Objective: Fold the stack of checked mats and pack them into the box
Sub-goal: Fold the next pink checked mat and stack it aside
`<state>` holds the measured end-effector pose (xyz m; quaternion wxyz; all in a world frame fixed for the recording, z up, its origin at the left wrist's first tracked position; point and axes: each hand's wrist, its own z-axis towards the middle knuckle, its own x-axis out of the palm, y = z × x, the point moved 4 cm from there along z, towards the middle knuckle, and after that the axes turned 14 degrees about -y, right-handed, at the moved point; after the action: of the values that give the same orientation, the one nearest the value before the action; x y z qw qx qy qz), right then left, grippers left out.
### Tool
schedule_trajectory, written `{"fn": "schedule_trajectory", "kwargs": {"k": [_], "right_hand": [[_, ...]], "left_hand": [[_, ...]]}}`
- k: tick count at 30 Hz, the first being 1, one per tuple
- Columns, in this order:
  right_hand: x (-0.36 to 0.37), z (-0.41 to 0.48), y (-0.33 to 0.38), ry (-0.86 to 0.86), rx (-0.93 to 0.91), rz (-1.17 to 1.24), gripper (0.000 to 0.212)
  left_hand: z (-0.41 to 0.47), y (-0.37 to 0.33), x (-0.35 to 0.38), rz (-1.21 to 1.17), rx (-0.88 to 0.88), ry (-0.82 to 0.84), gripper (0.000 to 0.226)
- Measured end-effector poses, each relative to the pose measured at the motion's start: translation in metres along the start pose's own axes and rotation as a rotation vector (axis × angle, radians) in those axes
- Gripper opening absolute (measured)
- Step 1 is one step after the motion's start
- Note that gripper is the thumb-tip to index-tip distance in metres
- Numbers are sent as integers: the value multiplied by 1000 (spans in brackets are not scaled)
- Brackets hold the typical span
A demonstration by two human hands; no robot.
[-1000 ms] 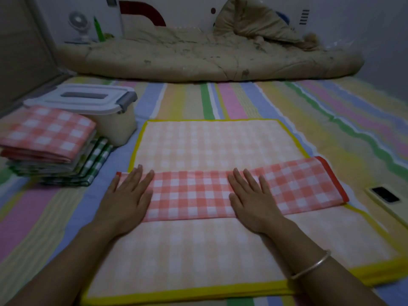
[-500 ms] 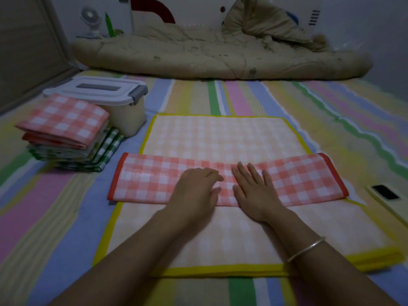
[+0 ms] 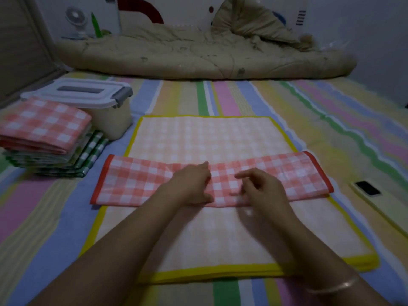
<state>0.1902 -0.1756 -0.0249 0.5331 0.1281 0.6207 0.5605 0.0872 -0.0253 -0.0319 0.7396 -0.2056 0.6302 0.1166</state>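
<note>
Two bare hands sit close together at the middle of the frame, on a red checked mat (image 3: 141, 184) that is folded into a long narrow strip. The left hand (image 3: 189, 186) lies palm down on the strip, fingers together and flat. The right hand (image 3: 258, 191) is just beside it, fingers curled and slightly blurred, resting at the strip's near edge; whether it actually pinches the fabric I cannot tell. A thin bangle (image 3: 331, 288) shows on the right wrist, lower right.

The strip lies crosswise over a pale checked mat with a yellow border (image 3: 212, 138), which is spread flat on a striped floor covering (image 3: 242, 98). At the left of the frame sits a stack of folded checked mats (image 3: 46, 138), red on top and green below. Just behind it, touching the stack, is a plastic box (image 3: 110, 122) with its white lid (image 3: 77, 93) on. A phone (image 3: 367, 188) lies at the right edge. A beige quilt (image 3: 198, 56) is bunched across the top, and a small fan (image 3: 76, 21) stands in the upper left.
</note>
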Motion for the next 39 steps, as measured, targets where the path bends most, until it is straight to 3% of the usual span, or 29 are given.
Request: {"fn": "schedule_trajectory", "kwargs": {"k": [3,5,12,19,24,27,31,33,36,39], "right_hand": [[-15,-20,-13,205,623,254,22],[-18,-36,-13,341,855,411,22],[-19,-36,-16,297,925,506,27],[-8,-26,-22,-63,875,787,22],[-3,-16,-16,-175,886,810,15],[-10,-8,-17,-188,844,703,13],[-28,-1,-17,-265,545,339,14],[-35,2,-10,-317,338,150,30],[-37,0,8,-357,146,84,17],[-30,-6,32,-379,-63,54,22]], "left_hand": [[1,3,1,-21,-20,18,54],[2,5,0,-44,-41,38,59],[-1,7,-2,-12,-24,52,61],[-5,4,-7,12,-11,37,64],[-6,0,-15,76,-31,-4,69],[-1,-7,-15,103,-18,6,70],[7,-24,-13,165,15,48,73],[8,-34,-11,164,34,4,70],[5,-42,-9,132,50,-112,62],[-4,-31,-6,-2,25,-197,59]]}}
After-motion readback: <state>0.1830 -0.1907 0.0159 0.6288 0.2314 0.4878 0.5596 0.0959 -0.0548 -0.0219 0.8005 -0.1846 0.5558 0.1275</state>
